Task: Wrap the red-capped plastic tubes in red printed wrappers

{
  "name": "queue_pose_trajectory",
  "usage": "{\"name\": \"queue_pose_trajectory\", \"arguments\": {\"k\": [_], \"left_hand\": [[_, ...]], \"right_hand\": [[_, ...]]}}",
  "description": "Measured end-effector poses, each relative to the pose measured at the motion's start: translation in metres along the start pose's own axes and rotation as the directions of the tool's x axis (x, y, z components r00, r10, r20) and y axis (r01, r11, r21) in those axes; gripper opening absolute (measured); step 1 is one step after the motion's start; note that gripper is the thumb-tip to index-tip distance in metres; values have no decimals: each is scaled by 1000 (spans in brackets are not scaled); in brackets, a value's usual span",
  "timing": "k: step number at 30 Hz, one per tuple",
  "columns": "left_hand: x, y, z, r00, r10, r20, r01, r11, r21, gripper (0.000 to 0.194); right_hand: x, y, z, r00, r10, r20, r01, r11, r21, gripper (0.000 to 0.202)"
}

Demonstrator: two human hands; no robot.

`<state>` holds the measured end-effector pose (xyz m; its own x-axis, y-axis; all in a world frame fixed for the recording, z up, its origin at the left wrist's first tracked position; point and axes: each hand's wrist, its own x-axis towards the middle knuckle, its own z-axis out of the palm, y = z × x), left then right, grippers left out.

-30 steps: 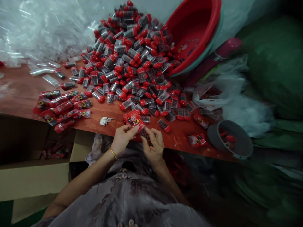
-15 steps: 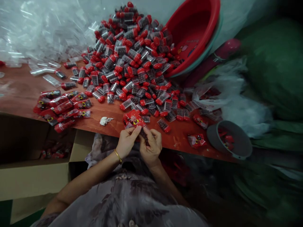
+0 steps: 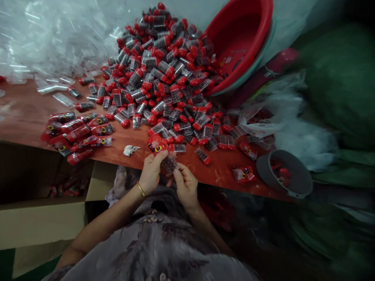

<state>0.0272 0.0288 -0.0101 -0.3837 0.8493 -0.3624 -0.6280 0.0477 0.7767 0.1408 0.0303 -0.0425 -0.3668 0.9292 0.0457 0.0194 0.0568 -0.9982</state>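
Just over the table's front edge, a small packet (image 3: 169, 164) is stretched between my two hands. Its upper part is red with a yellow-and-black print; its clear lower part shows dark dotted contents. My left hand (image 3: 150, 173) is closed on the packet's middle, thumb on top. At the lower right end, the thumb and fingers of my right hand (image 3: 186, 185) pinch it. A loose red-capped clear tube (image 3: 178, 148) lies just beyond my hands, and another tube (image 3: 202, 155) is to the right.
A big heap of red-capped tubes (image 3: 164, 78) covers the table's middle. Filled red packets (image 3: 77, 132) lie left, above an open cardboard box (image 3: 43, 220). Clear empty sleeves (image 3: 58, 43) pile at back left. A red basin (image 3: 243, 43) leans at back right; a grey pot (image 3: 284, 173) stands right.
The packet's clear dark part has come into view between my hands. My left hand has shifted slightly left with the red part, and my right hand has moved slightly down, widening the gap.
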Motion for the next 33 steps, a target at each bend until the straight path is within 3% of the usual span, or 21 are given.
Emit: {"name": "queue_pose_trajectory", "arguments": {"k": [8, 13, 16, 23, 29, 33], "left_hand": [[-13, -14, 2, 994, -32, 109, 14, 987, 160, 39], [-7, -7, 3, 997, 10, 74, -16, 997, 77, 42], [-7, -8, 5, 995, -44, 90, 38, 997, 66, 47], [-14, -15, 6, 970, -142, 199, 87, 960, 266, 60], [-9, -11, -2, 983, 34, 182, -57, 991, 124, 48], [-14, -17, -1, 985, 24, 169, -58, 978, 200, 44]], "right_hand": [[2, -2, 0, 989, 98, -115, -91, 994, 59, 28], [-2, -3, 4, 991, 80, -111, -75, 996, 43, 29], [-3, -2, 7, 990, 82, -116, -79, 996, 34, 30], [0, -2, 5, 975, 50, -214, -60, 997, -38, 31], [4, -8, 3, 984, 54, -167, -58, 998, -18, 28], [6, -8, 3, 960, -82, -268, 35, 984, -175, 24]]}}
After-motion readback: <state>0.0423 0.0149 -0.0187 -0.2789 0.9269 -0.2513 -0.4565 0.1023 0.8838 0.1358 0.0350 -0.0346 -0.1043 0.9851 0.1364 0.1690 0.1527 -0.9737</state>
